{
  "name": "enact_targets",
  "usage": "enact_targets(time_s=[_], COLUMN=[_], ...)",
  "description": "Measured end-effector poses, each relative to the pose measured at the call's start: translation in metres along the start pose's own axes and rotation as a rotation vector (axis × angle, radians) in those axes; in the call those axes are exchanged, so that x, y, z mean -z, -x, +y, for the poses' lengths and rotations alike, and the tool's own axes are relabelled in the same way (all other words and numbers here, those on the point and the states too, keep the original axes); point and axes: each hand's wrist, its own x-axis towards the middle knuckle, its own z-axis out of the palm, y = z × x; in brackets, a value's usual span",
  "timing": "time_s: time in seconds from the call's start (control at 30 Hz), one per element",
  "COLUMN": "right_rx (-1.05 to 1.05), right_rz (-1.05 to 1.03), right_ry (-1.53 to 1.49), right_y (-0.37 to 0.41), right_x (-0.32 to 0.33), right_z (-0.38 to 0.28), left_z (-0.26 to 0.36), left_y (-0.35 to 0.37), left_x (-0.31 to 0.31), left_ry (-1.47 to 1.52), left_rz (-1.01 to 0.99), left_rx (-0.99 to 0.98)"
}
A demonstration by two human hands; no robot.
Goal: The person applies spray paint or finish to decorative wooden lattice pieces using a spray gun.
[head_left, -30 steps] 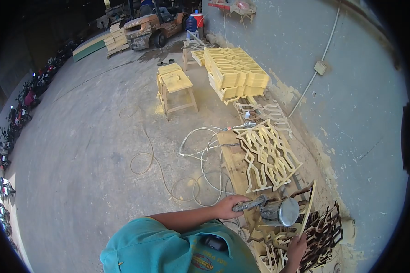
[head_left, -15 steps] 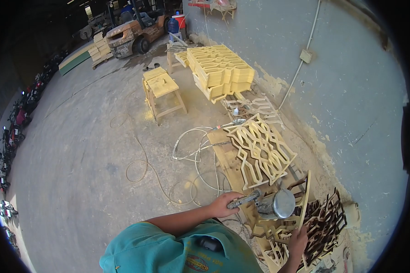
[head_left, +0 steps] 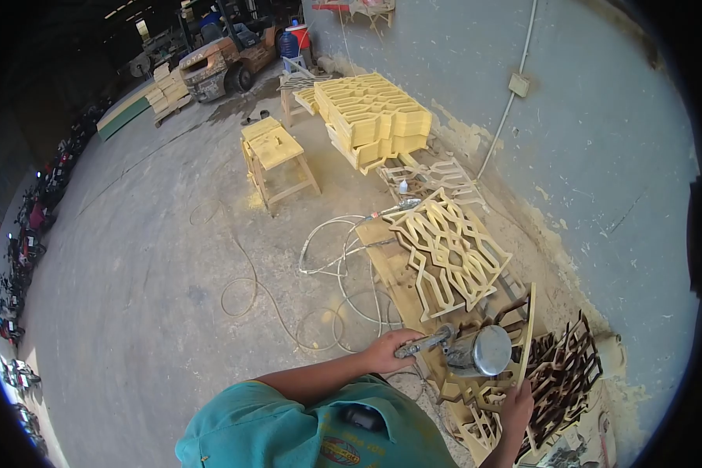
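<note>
My left hand is closed around the handle of a spray gun with a round metal cup. The cup's silvery lid faces me. My right hand grips the lower end of a pale yellow wooden strip, which stands nearly upright just right of the cup. It looks like the edge of a lattice panel, though the cup and hand hide part of it. Beside my right hand lie dark brown lattice panels. Ahead, a pale yellow lattice panel rests on a board.
Hoses coil on the floor at left of the board. Farther off stand a yellow-dusted wooden bench, a stack of yellow lattice panels and a forklift. A grey wall runs along the right.
The view has shifted slightly. Both hands, the spray gun and the yellow strip sit a little farther right in view, with the grips unchanged.
</note>
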Motion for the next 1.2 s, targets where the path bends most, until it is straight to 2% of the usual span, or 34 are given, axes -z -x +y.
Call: enact_targets(time_s=[0.3,1.2], right_rx=[-0.029,0.019], right_rz=[-0.042,0.021], right_ry=[-0.013,-0.027], right_y=[-0.001,-0.001], right_x=[0.005,0.003], right_z=[-0.004,0.003], left_z=[0.003,0.002], left_y=[0.005,0.002], left_x=[-0.001,-0.003], left_ry=[-0.015,-0.051], left_rz=[0.001,-0.043], left_rx=[0.023,0.051])
